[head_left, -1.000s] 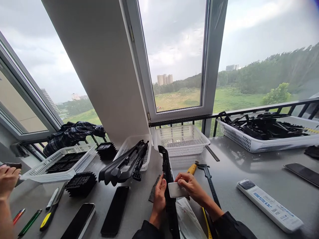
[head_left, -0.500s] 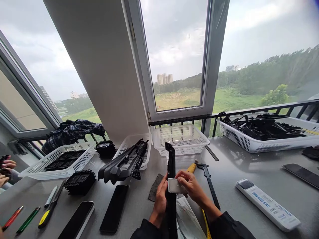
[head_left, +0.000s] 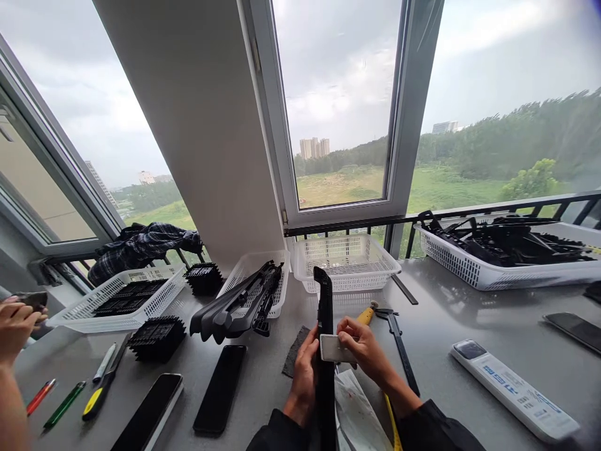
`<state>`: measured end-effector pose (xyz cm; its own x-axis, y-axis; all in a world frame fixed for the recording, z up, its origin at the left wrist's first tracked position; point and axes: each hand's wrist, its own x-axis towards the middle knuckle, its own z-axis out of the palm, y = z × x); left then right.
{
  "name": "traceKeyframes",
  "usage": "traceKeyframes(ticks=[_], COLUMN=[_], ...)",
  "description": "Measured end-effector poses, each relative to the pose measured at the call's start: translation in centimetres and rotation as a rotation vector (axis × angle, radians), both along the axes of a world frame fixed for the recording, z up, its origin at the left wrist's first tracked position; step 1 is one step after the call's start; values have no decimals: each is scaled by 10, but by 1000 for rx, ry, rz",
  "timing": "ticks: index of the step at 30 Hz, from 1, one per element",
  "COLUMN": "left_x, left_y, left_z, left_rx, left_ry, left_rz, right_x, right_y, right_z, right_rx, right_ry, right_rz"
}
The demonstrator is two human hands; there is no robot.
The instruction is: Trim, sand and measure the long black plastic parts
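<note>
Head view: the left hand, in the lower centre of the frame, is curled around a long black plastic part, which stands nearly upright in the picture and runs out past the bottom edge. The right hand, just to the right of it, pinches a small pale rectangular block between thumb and fingers. The block overlaps the black part; whether the two are touching cannot be told.

Beside the left hand lies a dark grey scrap of cloth, and below the right hand a whitish sheet. Just above the right hand is a yellow-handled tool, with a dark caliper to its right.

Farther out, at lower left, lie a black phone, a second phone with a pale edge, a yellow-and-black knife, a green pen and a red pen. At lower right is a white device with blue lettering.

Across the middle of the frame, a white basket stands behind the black part; left of it, curved black pieces lean over the rim of another basket. At the left edge, another person's hand holds a dark object.
</note>
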<state>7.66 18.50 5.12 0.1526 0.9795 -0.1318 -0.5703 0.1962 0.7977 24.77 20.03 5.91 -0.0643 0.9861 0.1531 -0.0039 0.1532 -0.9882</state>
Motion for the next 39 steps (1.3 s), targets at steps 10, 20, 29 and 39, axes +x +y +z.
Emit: traceKeyframes(ticks=[10,20,29,39], left_x=[0,1,-4,-5], left_y=[3,10,14,12], left_z=[-2,-16,-17,-12], left_rx=[30,58,92,108], left_ry=[-65,-38,-11,20], left_rz=[-71,-153,-155,-110], right_x=[5,11,17,18], right_y=[-1,1,5,4], right_z=[5,3,3,5], right_rx=[-14,-65,-113,-127], right_ry=[-15,27,60,64], right_rz=[22,81,89,97])
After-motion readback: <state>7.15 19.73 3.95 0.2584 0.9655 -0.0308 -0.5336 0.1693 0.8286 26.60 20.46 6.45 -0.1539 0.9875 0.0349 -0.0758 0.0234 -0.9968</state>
